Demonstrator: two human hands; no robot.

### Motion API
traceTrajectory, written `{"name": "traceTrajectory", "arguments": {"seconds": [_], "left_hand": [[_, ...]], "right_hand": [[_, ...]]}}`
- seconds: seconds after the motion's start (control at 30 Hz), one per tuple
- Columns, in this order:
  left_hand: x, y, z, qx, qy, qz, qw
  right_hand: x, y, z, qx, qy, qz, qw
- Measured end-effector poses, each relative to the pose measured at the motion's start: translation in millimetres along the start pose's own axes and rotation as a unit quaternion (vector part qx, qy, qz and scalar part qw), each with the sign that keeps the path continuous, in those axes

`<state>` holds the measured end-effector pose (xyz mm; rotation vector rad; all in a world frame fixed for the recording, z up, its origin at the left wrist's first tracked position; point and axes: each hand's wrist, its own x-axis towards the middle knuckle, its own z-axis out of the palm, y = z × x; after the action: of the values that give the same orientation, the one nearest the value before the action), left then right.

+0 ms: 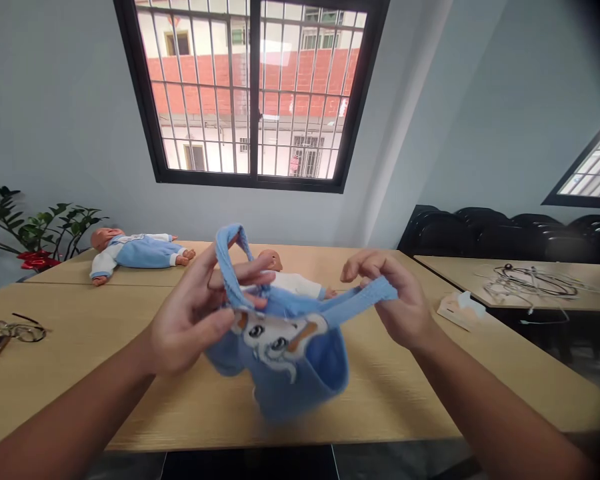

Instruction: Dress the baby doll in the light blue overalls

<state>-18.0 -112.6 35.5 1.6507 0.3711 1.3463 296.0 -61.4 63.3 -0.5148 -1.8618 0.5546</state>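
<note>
Wooden table (pixel 80 347), left hand (pixel 190 323), right hand (pixel 395 303), fingers pinching blue overalls (pixel 290 360) straps

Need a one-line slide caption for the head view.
Left hand and right hand hold up blue baby overalls by the straps above a wooden table; dolls behind.

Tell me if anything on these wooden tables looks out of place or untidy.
A tangle of loose cables sprawls across the right-hand wooden table. The undressed baby doll lies behind the blue bib overalls held by both hands.
</note>
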Motion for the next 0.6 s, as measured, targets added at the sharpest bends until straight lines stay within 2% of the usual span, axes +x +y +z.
{"name": "traceTrajectory", "arguments": {"seconds": [0.1,0.17,0.23,0.3,0.37,0.43,0.5,0.6], "left_hand": [[-8.2,2.1,10.0,-0.025,-0.029,-0.045,0.998],[-3.3,-5.4,13.3,-0.035,-0.017,-0.076,0.996],[7.7,-23.8,11.6,-0.030,0.012,-0.095,0.995],[19.3,-53.7,5.2,-0.015,0.050,-0.114,0.992],[26.6,-92.3,-4.3,0.000,0.089,-0.141,0.986],[26.6,-135.0,-15.8,0.000,0.106,-0.159,0.982],[19.7,-175.4,-28.8,0.000,0.101,-0.183,0.978],[3.3,-218.7,-50.0,0.053,0.095,-0.250,0.962]], "right_hand": [[1.0,4.7,3.7,0.101,0.007,0.057,0.993],[4.6,21.3,3.2,0.128,0.014,0.106,0.986],[8.2,47.9,1.2,0.133,0.004,0.156,0.979],[10.0,81.4,-1.9,0.118,-0.018,0.201,0.972],[8.8,116.6,-5.3,0.081,-0.045,0.256,0.962],[4.5,147.3,-6.8,-0.004,-0.096,0.307,0.947],[-2.4,169.2,-2.7,-0.123,-0.154,0.317,0.928],[-15.1,184.9,20.5,-0.224,-0.199,0.263,0.917]]}}
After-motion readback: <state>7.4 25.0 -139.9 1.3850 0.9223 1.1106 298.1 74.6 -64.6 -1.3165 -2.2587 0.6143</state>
